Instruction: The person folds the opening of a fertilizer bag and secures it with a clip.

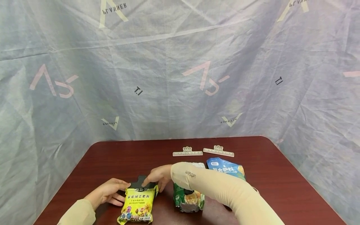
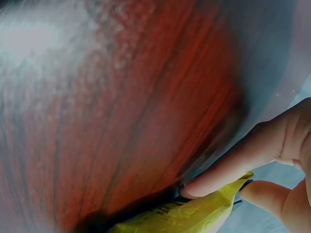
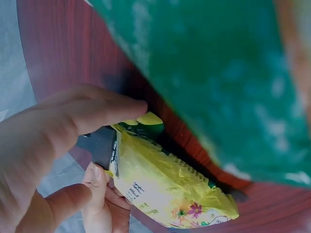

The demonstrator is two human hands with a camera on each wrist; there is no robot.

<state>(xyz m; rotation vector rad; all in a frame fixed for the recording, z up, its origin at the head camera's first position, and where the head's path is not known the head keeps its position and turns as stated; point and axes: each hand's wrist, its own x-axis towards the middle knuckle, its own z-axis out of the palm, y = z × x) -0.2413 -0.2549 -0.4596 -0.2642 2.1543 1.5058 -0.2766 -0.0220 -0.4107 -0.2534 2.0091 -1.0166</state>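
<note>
A yellow bag of gardening fertilizer (image 1: 138,203) with flowers printed on it lies on the table, a black sealing clip (image 1: 136,183) across its top edge. At the bag's upper left corner, the thumb and a finger of my left hand (image 1: 112,191) pinch the clipped edge, as the left wrist view shows from close by. My right hand (image 1: 159,175) reaches over from the right. One of its fingertips is right at the bag's upper right corner, by a folded flap (image 3: 148,125), while its thumb (image 3: 70,201) stands apart from the bag.
Under my right forearm stands a green bag (image 1: 180,198), partly hidden by the sleeve. A blue bag (image 1: 222,164) lies to its right. Two pale clips with crown-shaped handles, a left clip (image 1: 187,152) and a right clip (image 1: 218,152), lie farther back on the dark red table (image 1: 135,153).
</note>
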